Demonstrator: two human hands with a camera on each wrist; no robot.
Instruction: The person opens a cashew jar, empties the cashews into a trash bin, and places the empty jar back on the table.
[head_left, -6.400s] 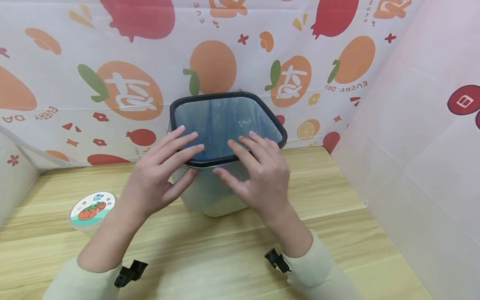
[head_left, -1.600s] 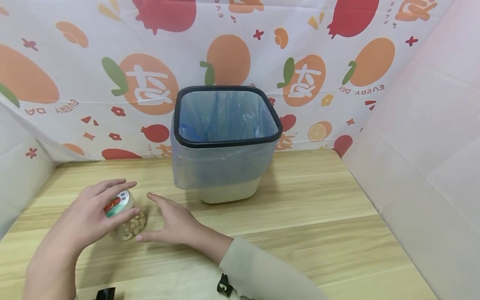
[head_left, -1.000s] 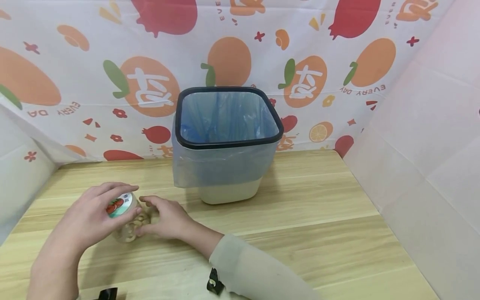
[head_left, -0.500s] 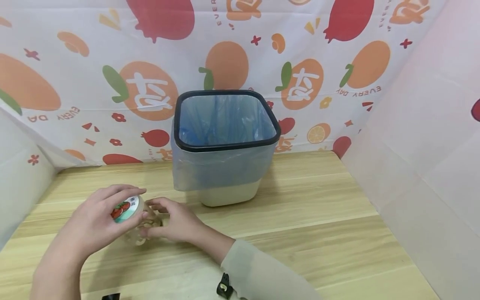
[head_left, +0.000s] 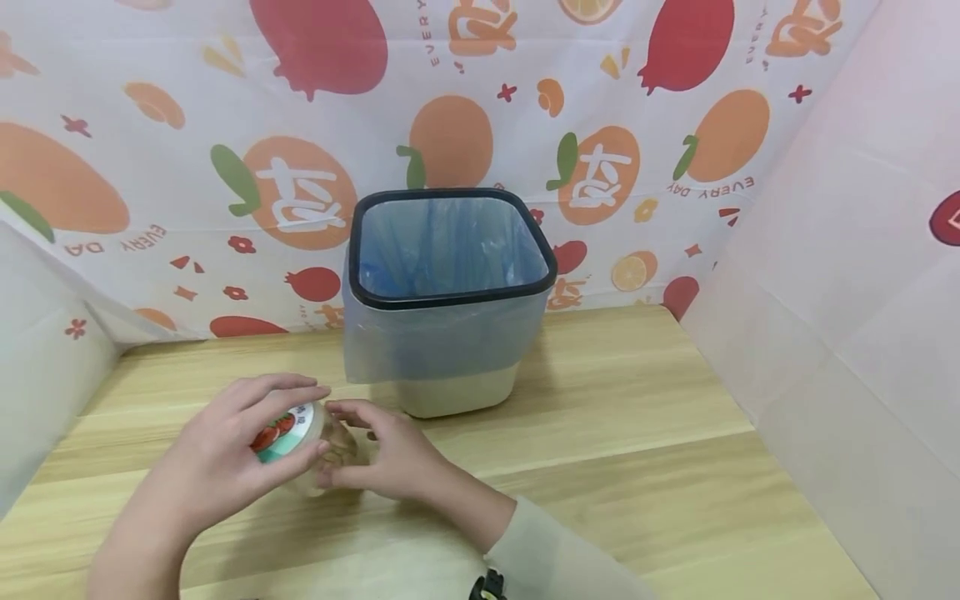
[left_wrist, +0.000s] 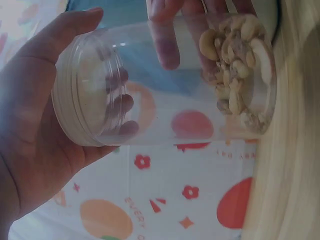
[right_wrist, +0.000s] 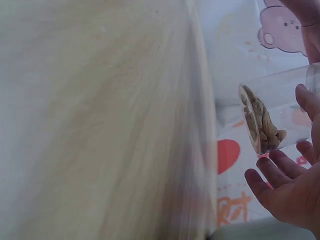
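A clear plastic jar (head_left: 341,446) is between both hands, tilted, low over the left part of the wooden table. Its round lid (head_left: 288,437) carries a white and green label with red fruit on it. Cashew nuts (left_wrist: 237,75) lie gathered at the jar's bottom end, and the rest of its inside is see-through. The left hand (head_left: 217,467) grips the jar round its lid end from the left. From the other side the right hand (head_left: 401,454) holds the jar's body between thumb and fingers, nearer the bottom.
Behind the hands stands a pale waste bin (head_left: 453,393) with a black rim (head_left: 453,300). A blue bag (head_left: 442,342) lines it and hangs over its outside. A fruit-printed sheet (head_left: 450,142) covers the wall along the back edge of the table (head_left: 660,467).
Earlier both hands were at the bin's rim and the jar stood at the left. They have since moved to the jar, taken hold of it and shifted it right, towards the bin.
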